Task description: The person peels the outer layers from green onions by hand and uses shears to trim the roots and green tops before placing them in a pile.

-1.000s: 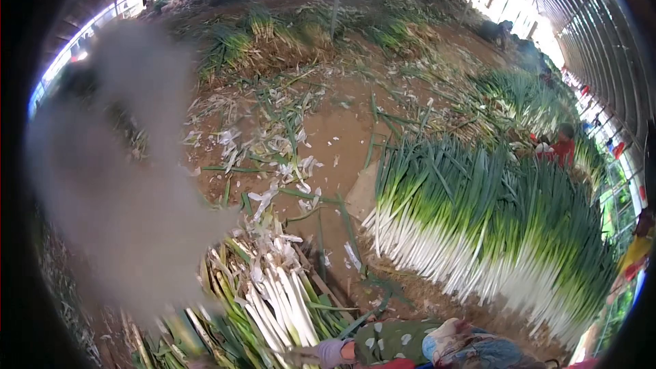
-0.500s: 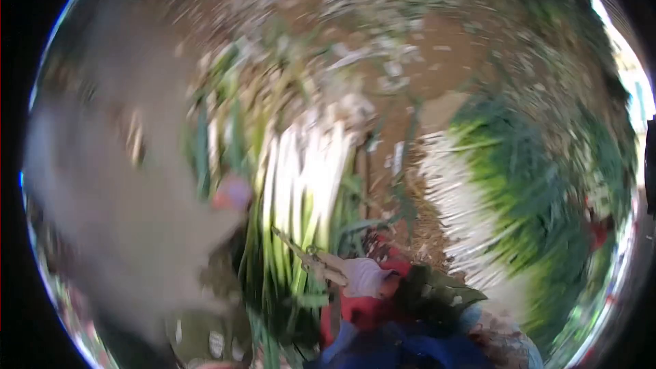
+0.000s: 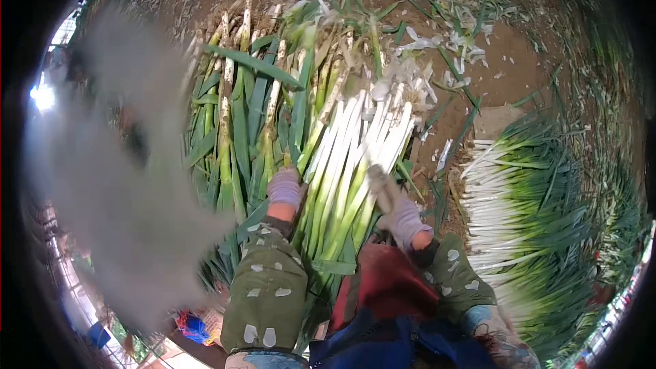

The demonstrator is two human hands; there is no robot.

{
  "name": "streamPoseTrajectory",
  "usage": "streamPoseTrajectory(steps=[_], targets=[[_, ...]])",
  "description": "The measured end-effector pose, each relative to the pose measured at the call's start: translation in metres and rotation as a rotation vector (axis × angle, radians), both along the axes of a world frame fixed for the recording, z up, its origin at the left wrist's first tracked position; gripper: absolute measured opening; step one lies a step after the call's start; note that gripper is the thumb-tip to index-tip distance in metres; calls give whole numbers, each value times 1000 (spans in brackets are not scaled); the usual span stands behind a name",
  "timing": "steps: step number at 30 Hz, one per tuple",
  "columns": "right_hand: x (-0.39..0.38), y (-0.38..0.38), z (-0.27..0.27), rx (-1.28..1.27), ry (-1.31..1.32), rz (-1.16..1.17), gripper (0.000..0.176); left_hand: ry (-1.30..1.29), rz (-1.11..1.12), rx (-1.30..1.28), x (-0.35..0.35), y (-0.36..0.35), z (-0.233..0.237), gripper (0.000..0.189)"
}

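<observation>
Both my hands wear pale gloves with lilac cuffs. My left hand is closed at the left side of a bundle of peeled green onions, around the lower part of an unpeeled green onion. Its fingertips are partly hidden. To the right, my right hand is over the green part of the bundle, its fingers pressed together and slightly blurred. Whatever may be in them is not distinct. Unpeeled green onions, with soil on their stems, lie left of the peeled ones, roots pointing away from me.
A large stack of cleaned green onions lies at the right, white ends toward me. Peelings litter the brown ground beyond. A grey blur covers much of the left side. Red cloth is close below my hands.
The view has shifted and become sharper. My right hand has moved up and away from my body, along the peeled green onions. My left hand is now farther right, beside the bundle.
</observation>
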State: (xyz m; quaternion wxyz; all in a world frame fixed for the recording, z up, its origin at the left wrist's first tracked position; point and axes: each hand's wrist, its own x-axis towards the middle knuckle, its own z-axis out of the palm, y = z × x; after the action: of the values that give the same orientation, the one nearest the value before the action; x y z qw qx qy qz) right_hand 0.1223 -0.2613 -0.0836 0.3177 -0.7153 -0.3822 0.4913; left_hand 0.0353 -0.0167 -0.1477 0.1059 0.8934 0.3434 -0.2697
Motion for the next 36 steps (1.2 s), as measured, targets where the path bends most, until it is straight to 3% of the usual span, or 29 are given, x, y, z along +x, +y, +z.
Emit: streamPoseTrajectory(steps=[3,4,7,8,10,11,12,14,15,16,19,20,23,25,26,28,29,33,35,36], targets=[[-5,8,18,-341,219,105,79,97,25,-50,5,-5,8,49],[-15,1,-8,-197,67,-24,83,36,55,-131,2,-1,11,54],[0,-13,-19,-71,68,-268,87,4,84,-295,-14,-1,13,69],[-22,-23,-15,-48,-15,-119,82,-121,128,-403,-24,-11,16,72],[-69,-42,-58,245,-384,28,69,-354,227,-549,-30,-19,9,80],[-93,-51,-79,381,-596,64,63,-255,337,-654,-29,-19,12,84],[-84,-60,-51,283,180,-273,58,-301,386,-692,-34,-22,10,86],[-64,-61,2,168,522,-443,51,-340,435,-740,-45,-30,1,89],[-53,-60,30,109,677,-550,48,-454,534,-850,-47,-32,-8,90],[-57,-63,31,162,391,-316,47,-560,639,-958,-55,-33,-20,91],[-40,-45,57,15,763,-385,43,-424,710,-1139,-54,-26,-1,97],[-38,-46,50,113,616,-278,44,-415,712,-1135,-56,-27,-1,97],[-44,-43,54,-105,730,-307,50,-513,690,-1162,-58,-27,-2,101],[-63,-53,29,58,216,-133,93,-540,816,-1230,-58,-27,-1,103],[-65,-53,16,60,216,-138,93,-537,812,-1229,-60,-28,2,103],[-54,-46,-11,300,115,-392,67,-576,831,-1240,-53,-29,-3,105],[-60,-48,-6,300,115,-392,67,-584,852,-1243,-58,-32,-4,107],[-76,-48,12,110,44,-113,70,-541,634,-1068,-58,-28,0,100],[-47,-35,1,50,-70,-152,73,-540,600,-1034,-52,-33,15,94],[-22,-14,5,-376,184,-132,76,-536,710,-1124,-50,-34,20,92]])
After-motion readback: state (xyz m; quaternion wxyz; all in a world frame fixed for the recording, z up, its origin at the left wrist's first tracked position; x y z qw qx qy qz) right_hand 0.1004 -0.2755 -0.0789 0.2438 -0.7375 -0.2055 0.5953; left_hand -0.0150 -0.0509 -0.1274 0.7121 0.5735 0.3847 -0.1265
